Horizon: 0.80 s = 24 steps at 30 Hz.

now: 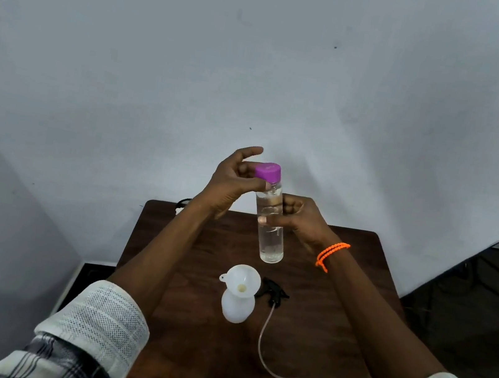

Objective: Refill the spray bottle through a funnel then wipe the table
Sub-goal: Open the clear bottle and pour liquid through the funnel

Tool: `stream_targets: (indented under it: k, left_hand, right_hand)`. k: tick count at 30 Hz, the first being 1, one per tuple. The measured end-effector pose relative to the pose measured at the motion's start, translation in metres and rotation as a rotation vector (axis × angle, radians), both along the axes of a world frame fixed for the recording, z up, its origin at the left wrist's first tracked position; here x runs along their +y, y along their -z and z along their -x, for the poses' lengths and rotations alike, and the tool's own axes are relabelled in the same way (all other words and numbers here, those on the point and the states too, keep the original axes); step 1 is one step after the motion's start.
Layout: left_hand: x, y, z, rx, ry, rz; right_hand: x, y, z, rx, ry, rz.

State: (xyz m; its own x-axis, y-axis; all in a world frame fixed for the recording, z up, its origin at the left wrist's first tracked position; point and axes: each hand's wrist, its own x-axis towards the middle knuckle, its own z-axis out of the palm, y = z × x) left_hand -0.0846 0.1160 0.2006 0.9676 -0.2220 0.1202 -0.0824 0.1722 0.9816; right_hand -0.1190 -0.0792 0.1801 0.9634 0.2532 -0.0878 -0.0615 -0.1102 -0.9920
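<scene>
A clear water bottle (272,225) with a purple cap (268,171) is held upright above the dark wooden table (338,301). My right hand (298,221) grips its body. My left hand (236,183) is at the cap, thumb against the bottle's neck, fingers curled around the cap's far side. Below, a white spray bottle (237,306) stands on the table with a white funnel (242,281) in its neck. The black spray head (272,291) lies beside it on the right, its thin tube (262,344) trailing toward me.
The small table stands against a pale wall (262,60). A dark cable (183,203) shows at the table's far left corner. An orange bracelet (331,254) is on my right wrist. Dark floor lies to the right.
</scene>
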Motion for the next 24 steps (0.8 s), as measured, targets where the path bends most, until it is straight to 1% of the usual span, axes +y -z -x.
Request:
stream_targets:
  k: [2, 4, 5, 8, 9, 12, 14, 19, 21, 24]
  left_hand:
    - [-0.0003, 0.0021, -0.0016, 0.011, -0.062, -0.040]
    - [-0.0003, 0.0025, -0.0026, 0.005, -0.043, -0.062]
    - [-0.0003, 0.0019, -0.0026, 0.010, -0.006, -0.043]
    - [-0.0009, -0.0022, -0.0015, 0.050, 0.102, 0.095]
    - [-0.0008, -0.0032, -0.0018, 0.045, 0.092, 0.102]
    - [-0.0008, -0.0034, -0.0024, 0.017, -0.010, 0.036]
    - [-0.0011, -0.0036, -0.0018, 0.023, -0.034, 0.017]
    - [0.0022, -0.0056, -0.0036, 0.084, 0.109, 0.121]
    - [0.0047, -0.0041, -0.0038, 0.061, 0.098, 0.083]
    - [0.0041, -0.0032, -0.0039, 0.036, 0.006, 0.005]
  right_hand:
    - [0.0004, -0.0006, 0.0000, 0.001, 0.003, 0.002]
    - [0.0011, -0.0016, -0.0004, -0.002, 0.006, 0.006]
    - [0.0016, -0.0021, -0.0004, -0.004, 0.005, 0.011]
    - [0.0028, -0.0034, -0.0009, -0.011, -0.010, 0.021]
    - [0.0035, -0.0029, -0.0012, -0.011, -0.012, 0.021]
    - [0.0040, -0.0027, -0.0013, -0.002, -0.006, 0.017]
    - [0.0042, -0.0023, -0.0013, -0.005, -0.013, 0.030]
    - [0.0044, -0.0022, -0.0015, -0.015, -0.025, 0.036]
    - [0.0042, -0.0030, -0.0019, -0.010, -0.018, 0.034]
    - [0.0038, -0.0039, -0.0034, -0.007, -0.018, 0.042]
